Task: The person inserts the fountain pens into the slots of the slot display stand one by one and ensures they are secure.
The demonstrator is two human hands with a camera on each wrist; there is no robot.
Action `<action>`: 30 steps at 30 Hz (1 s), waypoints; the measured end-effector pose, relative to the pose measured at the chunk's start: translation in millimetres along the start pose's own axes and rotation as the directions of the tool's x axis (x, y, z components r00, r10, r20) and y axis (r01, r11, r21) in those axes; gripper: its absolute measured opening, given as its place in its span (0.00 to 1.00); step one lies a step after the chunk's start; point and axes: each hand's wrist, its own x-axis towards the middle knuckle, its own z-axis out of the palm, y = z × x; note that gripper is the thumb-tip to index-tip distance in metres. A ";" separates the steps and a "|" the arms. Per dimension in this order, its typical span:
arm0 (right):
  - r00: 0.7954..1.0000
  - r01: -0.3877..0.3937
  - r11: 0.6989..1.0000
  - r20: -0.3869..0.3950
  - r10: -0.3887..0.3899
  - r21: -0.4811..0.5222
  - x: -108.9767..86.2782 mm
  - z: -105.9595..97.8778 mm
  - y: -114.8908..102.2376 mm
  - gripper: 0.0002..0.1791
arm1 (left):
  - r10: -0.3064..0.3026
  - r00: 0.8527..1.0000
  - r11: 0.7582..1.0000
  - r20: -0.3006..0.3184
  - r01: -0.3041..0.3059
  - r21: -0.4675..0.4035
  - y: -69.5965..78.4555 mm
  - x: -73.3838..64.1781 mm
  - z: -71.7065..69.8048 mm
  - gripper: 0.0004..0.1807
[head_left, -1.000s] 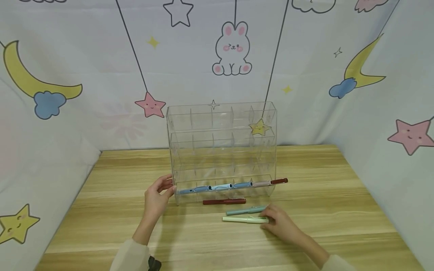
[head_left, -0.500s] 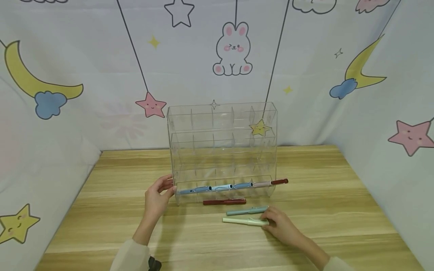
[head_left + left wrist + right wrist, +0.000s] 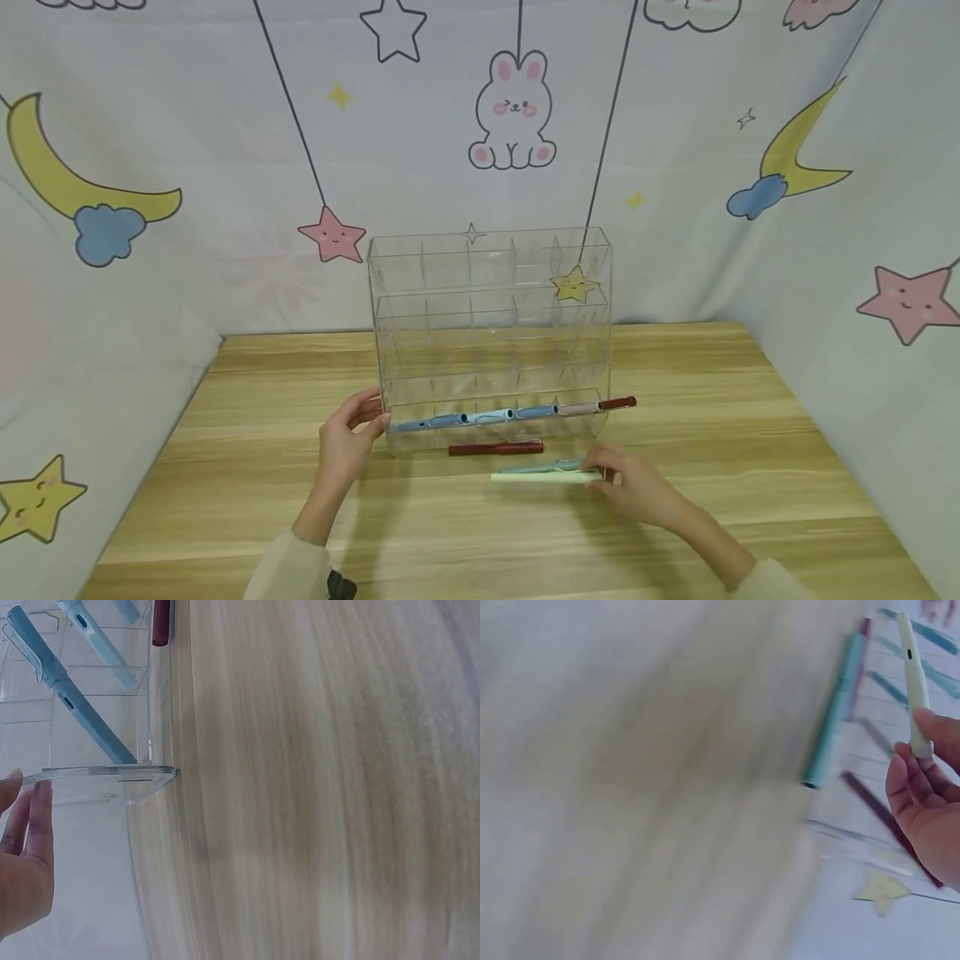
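Note:
My right hand (image 3: 633, 492) pinches one end of a pale green pen (image 3: 540, 477) between thumb and fingers. In the right wrist view the pale green pen (image 3: 915, 675) points away from the hand. Right behind it a teal pen (image 3: 536, 467) lies on the table, and a dark red pen (image 3: 495, 448) lies farther back. My left hand (image 3: 345, 433) grips the left side panel of a clear acrylic pen rack (image 3: 380, 358). The left wrist view has the thumb and fingers on opposite faces of that panel (image 3: 97, 772).
The rack's lowest tier bears a row of slanted pens: a blue pen (image 3: 431, 422), a light blue pen (image 3: 491, 415), another blue pen (image 3: 537, 411), a pinkish pen (image 3: 579, 408) and a dark red pen (image 3: 618, 402). Behind the wooden table (image 3: 712, 392) hangs a printed curtain (image 3: 225, 167).
My right hand has taken up the pale green pen, raising it slightly so that it overlaps the teal pen in the head view. My left hand stays on the rack.

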 end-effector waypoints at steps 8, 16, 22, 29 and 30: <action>0.970 0.223 0.974 -0.088 -0.226 -0.044 26.8 -33.6 -27.8 0.13 | 0.002 1.000 1.000 -0.002 -0.002 0.008 -1.1 1.1 0.1 0.20; 0.976 0.182 0.980 -0.105 -0.191 -0.085 57.9 -53.6 -49.0 0.11 | 0.001 1.000 1.000 0.007 -0.001 0.012 -1.4 0.9 -0.5 0.20; 0.990 0.079 0.988 -0.105 -0.093 -0.135 83.0 -57.8 -62.6 0.09 | -0.002 1.000 1.000 0.006 0.002 0.010 -1.6 1.1 -0.5 0.20; 0.991 0.032 0.980 -0.123 -0.057 -0.196 111.4 -52.4 -75.9 0.10 | 0.002 1.000 1.000 -0.010 -0.001 0.021 -2.2 2.1 -0.3 0.20; 0.991 0.024 0.980 -0.125 -0.050 -0.199 115.1 -51.0 -77.4 0.10 | 0.002 1.000 1.000 -0.011 -0.002 0.021 -2.3 2.2 -0.3 0.20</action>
